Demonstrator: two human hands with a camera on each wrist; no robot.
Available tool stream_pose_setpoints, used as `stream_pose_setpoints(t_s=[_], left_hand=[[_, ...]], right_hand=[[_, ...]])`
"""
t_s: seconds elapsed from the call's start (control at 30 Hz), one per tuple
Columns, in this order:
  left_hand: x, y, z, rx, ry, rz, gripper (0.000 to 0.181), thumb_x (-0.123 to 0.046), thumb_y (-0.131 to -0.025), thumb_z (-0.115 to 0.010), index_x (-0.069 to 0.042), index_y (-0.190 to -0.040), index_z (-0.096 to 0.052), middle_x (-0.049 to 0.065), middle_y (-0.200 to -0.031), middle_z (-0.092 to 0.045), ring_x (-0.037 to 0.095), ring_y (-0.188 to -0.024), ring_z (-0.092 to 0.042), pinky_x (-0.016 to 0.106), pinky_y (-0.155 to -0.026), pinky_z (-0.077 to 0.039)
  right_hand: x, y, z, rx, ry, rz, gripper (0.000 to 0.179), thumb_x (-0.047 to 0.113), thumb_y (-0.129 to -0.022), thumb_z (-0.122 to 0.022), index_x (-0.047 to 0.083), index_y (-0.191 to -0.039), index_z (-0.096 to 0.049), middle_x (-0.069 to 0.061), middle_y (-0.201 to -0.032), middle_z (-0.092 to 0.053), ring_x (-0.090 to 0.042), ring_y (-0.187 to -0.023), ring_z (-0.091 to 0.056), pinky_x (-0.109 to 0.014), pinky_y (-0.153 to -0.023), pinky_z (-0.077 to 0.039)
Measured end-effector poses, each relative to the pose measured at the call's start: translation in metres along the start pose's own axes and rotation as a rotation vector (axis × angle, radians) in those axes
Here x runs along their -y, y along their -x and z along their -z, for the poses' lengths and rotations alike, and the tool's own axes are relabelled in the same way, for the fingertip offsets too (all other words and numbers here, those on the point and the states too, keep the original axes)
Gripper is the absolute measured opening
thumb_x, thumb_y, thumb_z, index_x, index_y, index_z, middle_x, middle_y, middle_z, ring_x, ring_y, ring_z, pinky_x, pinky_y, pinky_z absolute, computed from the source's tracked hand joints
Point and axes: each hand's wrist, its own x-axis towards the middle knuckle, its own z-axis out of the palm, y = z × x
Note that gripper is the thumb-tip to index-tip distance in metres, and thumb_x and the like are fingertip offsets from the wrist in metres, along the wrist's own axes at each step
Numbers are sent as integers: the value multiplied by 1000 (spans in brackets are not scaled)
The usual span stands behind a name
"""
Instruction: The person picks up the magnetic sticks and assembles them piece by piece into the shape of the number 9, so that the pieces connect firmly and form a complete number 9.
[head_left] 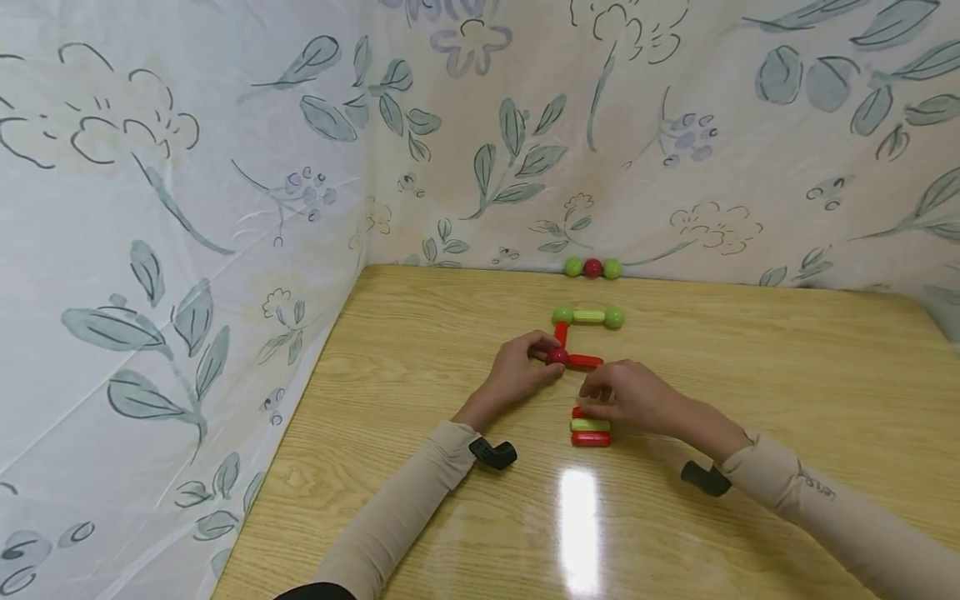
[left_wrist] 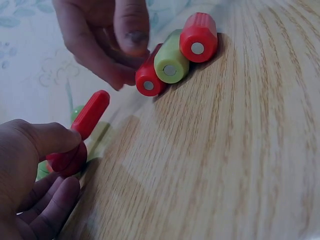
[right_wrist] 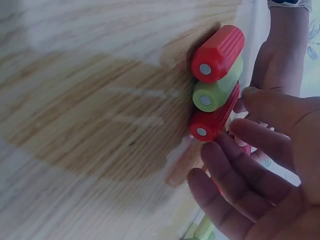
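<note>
Pinched by left hand (head_left: 519, 367) was glossy red ball (head_left: 557, 356), against protruding red rod (head_left: 587, 362); hold by right hand (head_left: 637, 396) on ribbed red rod (right_wrist: 206, 125) couldn't be told. Adjoining pale-green rod (right_wrist: 214, 95) could be dislodged by careless closing.

Left sleeve (head_left: 405, 521), right sleeve (head_left: 840, 508): both beige | dark script (head_left: 817, 485) is borne by the right | a black, stubby device (head_left: 493, 454) is worn near each sleeve's end
</note>
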Motion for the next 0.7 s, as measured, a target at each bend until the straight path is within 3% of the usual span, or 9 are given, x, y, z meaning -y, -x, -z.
stream_pose_setpoints(t_s=[0.23, 0.5, 0.7], left_hand=[[1, 0, 0, -2, 16, -6, 27, -17, -86, -80, -19, -111, -68, -10, -103, -67, 6, -92, -64, 25, -79, -52], [0, 0, 0, 1, 6, -7, 28, -16, -87, -80, -17, -112, -68, -8, -104, -67, 7, -92, -64, 25, -79, -52], [0, 0, -1, 0, -3, -4, 27, -16, -87, -79, -17, -112, -68, -9, -104, -67, 7, -93, -64, 24, -79, -52]], right_hand=[[-1, -1, 1, 100, -3, 8, 5, 15, -87, -78, 13, -91, -75, 14, -77, -63, -1, -67, -54, -26, -63, -49], [0, -1, -1, 123, -9, -3, 5, 15, -88, -79, 14, -89, -74, 14, -75, -61, -2, -65, -52, -25, -61, -47], [-1, 3, -1, 96, 1, -1, 6, 14, -87, -79, 13, -88, -74, 14, -75, -61, -2, -65, -53, -24, -61, -47]])
